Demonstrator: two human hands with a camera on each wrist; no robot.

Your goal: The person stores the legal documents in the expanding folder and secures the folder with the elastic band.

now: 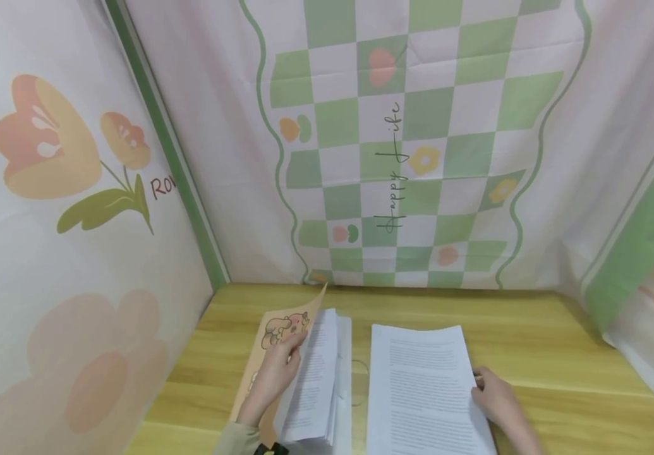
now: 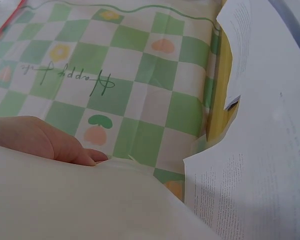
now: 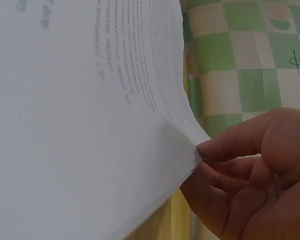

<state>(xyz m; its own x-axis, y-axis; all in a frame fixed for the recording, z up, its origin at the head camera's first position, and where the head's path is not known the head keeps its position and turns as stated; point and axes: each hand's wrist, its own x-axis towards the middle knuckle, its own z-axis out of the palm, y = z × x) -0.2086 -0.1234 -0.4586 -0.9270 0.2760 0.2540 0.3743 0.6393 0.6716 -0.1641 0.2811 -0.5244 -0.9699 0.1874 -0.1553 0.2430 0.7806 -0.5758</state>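
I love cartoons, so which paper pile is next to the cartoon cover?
The left pile: the cartoon cover, held by the left hand, is beside it. The right pile lies farther off, pinched by the right hand.

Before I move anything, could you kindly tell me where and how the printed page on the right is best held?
I'd pinch the printed page at its long right edge, across both faces, coming from the right: it is thin, the right hand pinches it there, and its left edge faces the neighbouring printed sheets.

Matt paper sheets (image 1: 426,385), wood-grained tabletop (image 1: 565,360)
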